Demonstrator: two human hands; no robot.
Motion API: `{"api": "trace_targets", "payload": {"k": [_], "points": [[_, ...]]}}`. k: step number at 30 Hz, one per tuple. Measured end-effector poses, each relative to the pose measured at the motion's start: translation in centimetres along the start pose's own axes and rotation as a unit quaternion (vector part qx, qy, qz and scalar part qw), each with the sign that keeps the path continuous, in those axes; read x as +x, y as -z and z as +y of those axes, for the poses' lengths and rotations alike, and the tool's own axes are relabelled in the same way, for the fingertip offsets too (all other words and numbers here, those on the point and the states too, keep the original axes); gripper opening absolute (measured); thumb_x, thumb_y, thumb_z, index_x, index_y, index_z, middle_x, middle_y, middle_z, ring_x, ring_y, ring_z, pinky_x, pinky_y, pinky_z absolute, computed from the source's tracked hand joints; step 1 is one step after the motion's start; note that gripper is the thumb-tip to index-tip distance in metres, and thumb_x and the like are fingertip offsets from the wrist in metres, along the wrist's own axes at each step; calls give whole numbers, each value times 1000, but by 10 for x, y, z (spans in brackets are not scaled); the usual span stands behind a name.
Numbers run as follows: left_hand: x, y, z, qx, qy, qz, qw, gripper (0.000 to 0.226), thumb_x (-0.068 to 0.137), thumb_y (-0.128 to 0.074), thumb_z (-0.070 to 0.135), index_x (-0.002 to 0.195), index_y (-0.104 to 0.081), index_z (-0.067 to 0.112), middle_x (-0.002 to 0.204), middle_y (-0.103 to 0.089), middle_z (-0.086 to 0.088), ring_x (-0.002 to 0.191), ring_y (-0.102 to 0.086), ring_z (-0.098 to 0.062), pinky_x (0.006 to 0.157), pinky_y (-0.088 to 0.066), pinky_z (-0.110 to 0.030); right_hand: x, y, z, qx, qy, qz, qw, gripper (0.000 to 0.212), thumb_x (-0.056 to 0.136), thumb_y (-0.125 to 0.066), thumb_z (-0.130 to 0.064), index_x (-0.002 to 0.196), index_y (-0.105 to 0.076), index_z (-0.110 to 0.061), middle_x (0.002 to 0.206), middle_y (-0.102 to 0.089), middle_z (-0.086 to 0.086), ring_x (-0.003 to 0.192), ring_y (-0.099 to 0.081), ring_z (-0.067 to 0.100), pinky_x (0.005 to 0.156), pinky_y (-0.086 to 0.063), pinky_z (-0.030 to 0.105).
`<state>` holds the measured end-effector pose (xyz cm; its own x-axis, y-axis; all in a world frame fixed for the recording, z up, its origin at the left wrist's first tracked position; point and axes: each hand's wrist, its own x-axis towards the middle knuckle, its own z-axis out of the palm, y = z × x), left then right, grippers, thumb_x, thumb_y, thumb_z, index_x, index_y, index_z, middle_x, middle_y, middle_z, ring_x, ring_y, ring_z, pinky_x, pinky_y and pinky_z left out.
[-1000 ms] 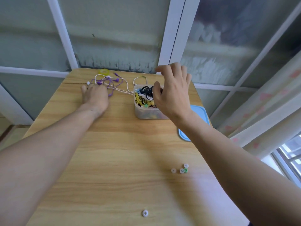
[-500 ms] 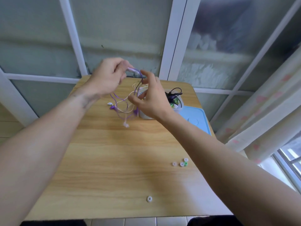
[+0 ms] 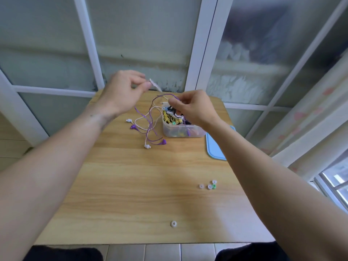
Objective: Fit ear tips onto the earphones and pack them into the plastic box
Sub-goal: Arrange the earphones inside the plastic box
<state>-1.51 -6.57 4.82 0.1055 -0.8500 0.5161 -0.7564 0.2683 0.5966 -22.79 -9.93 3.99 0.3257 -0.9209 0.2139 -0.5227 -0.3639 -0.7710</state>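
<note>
My left hand is raised above the table's far side and pinches the pale plug end of a white earphone cable. My right hand hovers over the clear plastic box and pinches the purple earphone cable. The two cables hang tangled between the hands. Purple earbuds and white earbuds dangle down to the tabletop left of the box. The box holds several more coiled earphones, yellow and black among them.
A light blue lid lies right of the box. Three white ear tips and a green one sit in a group at the right, and a lone white ear tip lies near the wooden table's front edge. Windows stand behind.
Both hands picked the tangled purple and white earphones up off the table. They have now drawn apart, my left hand with the white plug, my right hand with the purple cable over the box.
</note>
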Motion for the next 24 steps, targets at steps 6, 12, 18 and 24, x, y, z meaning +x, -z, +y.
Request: {"api": "trace_targets", "payload": {"k": [6,12,18,24], "points": [[9,9,11,-230,102,94,963,23,98,-56,25,86,-70,12,63,-63,0,51,-59,-10,58,-54,-30,-2,11,-3,98,-42,-11,994,38,99,-57,-36,69,-67,-15,63,-67,-5,58,-53,6,61,-43,18],[15,27,4,-298,234,130,916,29,101,-42,21,77,-58,17,40,-46,6,30,-32,-13,36,-21,-20,0,32,10,168,-125,71,975,43,101,-48,-34,67,-60,-11,43,-55,2,49,-54,19,57,-49,30],[9,36,-1,-248,285,181,908,18,89,-45,13,87,-63,14,34,-45,4,27,-26,-12,37,-17,-17,-5,46,22,161,-134,177,962,24,86,-59,-27,69,-53,-11,58,-48,8,55,-45,18,60,-42,32],[1,41,34,-309,172,-37,935,22,98,-40,7,90,-59,15,44,-52,1,29,-32,-12,40,-16,-19,-15,32,19,74,-106,52,990,18,71,-65,-11,64,-49,-14,68,-57,5,65,-59,19,63,-54,30]]}}
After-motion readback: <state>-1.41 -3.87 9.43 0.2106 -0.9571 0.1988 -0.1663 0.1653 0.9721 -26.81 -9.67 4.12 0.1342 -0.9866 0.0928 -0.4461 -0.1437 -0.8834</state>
